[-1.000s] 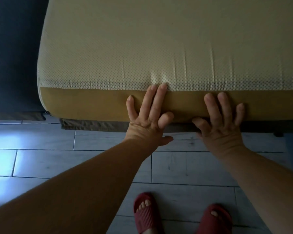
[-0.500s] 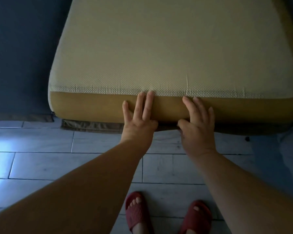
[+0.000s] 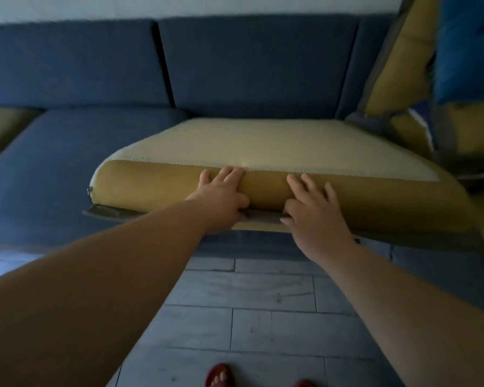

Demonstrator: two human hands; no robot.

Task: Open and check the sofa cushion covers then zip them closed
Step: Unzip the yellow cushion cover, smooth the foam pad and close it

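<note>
1. On the front edge of the cushion (image 3: 157,185), my left hand (image 3: 221,198) and right hand (image 3: 317,219) both clasp it: fingers are spread over the mustard band and thumbs are hooked beneath, so I can steer it.
2. Between my thumbs runs a grey flap (image 3: 263,217). I judge it covers the zip, which is why I hold here.
3. Mesh side up, the cushion lies on the blue sofa (image 3: 67,152), its front overhanging the floor (image 3: 263,303) for access underneath.
</note>
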